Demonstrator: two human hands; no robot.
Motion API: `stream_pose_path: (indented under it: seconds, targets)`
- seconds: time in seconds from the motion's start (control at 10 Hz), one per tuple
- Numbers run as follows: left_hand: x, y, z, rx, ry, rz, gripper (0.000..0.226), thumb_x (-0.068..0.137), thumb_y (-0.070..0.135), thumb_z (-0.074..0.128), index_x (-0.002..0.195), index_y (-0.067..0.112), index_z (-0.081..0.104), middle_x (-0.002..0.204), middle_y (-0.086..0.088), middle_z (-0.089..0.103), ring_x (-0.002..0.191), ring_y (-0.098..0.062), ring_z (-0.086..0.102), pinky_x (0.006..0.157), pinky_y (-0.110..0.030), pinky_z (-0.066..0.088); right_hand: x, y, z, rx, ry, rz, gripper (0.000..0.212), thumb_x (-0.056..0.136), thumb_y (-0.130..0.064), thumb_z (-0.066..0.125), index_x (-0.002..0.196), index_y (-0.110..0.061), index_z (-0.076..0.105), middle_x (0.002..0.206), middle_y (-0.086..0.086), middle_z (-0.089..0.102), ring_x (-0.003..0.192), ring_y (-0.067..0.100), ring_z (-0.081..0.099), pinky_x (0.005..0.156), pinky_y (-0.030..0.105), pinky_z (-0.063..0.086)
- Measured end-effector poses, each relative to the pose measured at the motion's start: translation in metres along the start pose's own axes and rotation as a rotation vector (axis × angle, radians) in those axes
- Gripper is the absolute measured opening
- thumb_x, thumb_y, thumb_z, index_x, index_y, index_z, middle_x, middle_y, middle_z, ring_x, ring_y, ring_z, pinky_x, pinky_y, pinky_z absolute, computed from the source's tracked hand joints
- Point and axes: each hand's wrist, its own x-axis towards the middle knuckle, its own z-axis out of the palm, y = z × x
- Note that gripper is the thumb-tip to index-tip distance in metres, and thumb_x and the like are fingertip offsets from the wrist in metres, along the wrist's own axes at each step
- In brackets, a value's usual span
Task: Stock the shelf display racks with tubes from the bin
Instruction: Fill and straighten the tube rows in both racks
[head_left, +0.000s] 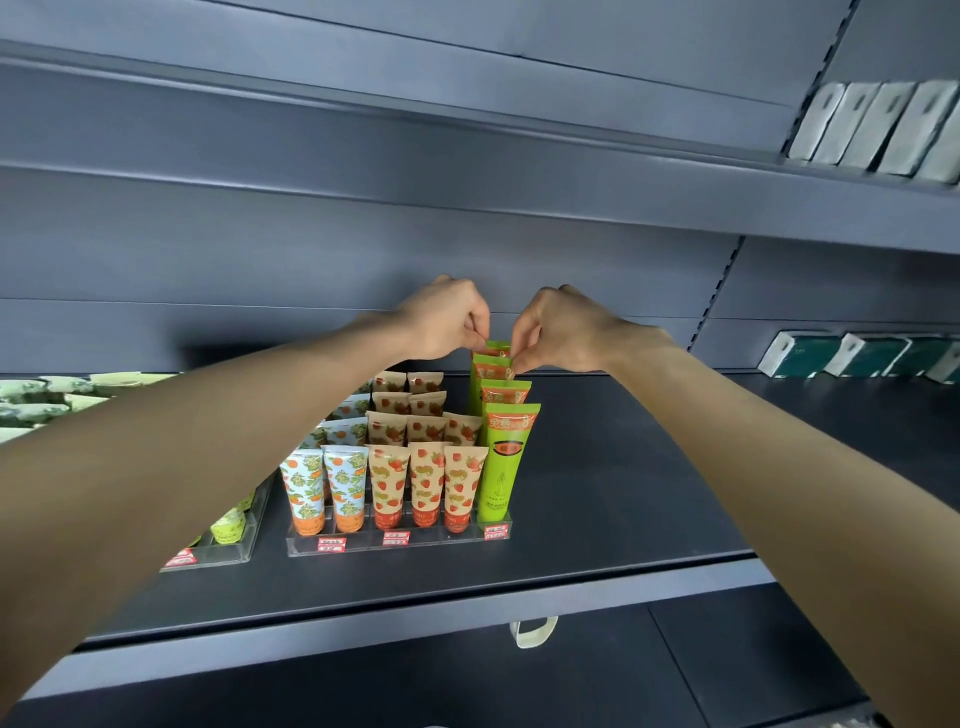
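Shelf (597, 493), lower centre of frame: clear rack (397, 544) with tubes standing cap-down in rows. Orange-print tubes (327, 488) left, strawberry-print tubes (426, 483) middle, green tubes (506, 462) in the right column. Rear green tube (496, 347), centre frame, looks like the one being seated. Left hand (447, 317) and right hand (558, 327) both pinch its flat crimped top, fingers (521, 358) narrow, closed on it. Probably light, soft-walled and glossy, so a bit slippery. Crimp is the stiff part: hold there, not the body.
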Motion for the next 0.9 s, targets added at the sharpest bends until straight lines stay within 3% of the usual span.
stream_pose_path:
  seconds: [0.3, 0.6, 0.9]
  targets:
    - [-0.002, -0.003, 0.000, -0.034, 0.002, 0.006, 0.010, 0.081, 0.011, 0.068, 0.089, 0.006, 0.073, 0.086, -0.007, 0.072, 0.074, -0.010, 0.061, 0.077, -0.021, 0.045, 0.000, 0.004, 0.002, -0.006, 0.009, -0.011, 0.008, 0.076, -0.022, 0.078, 0.072, -0.024, 0.071, 0.075, -0.013, 0.058, 0.083, 0.014, 0.057, 0.076, 0.025, 0.039]
    - [-0.002, -0.002, 0.000, -0.027, -0.003, 0.005, 0.012, 0.082, 0.013, 0.068, 0.091, 0.005, 0.072, 0.089, -0.007, 0.072, 0.078, -0.012, 0.061, 0.081, -0.021, 0.043, 0.000, 0.006, 0.003, 0.011, 0.007, -0.039, 0.005, 0.077, -0.022, 0.077, 0.075, -0.020, 0.073, 0.074, -0.012, 0.060, 0.076, 0.007, 0.052, 0.075, 0.025, 0.036]
    - [-0.005, -0.002, -0.014, -0.020, -0.014, -0.016, 0.015, 0.084, 0.016, 0.066, 0.094, 0.007, 0.071, 0.089, -0.004, 0.069, 0.079, -0.010, 0.058, 0.079, -0.020, 0.042, -0.002, 0.005, -0.005, 0.016, 0.013, -0.014, 0.011, 0.079, -0.026, 0.075, 0.071, -0.028, 0.067, 0.093, 0.000, 0.063, 0.092, 0.017, 0.057, 0.082, 0.029, 0.044]
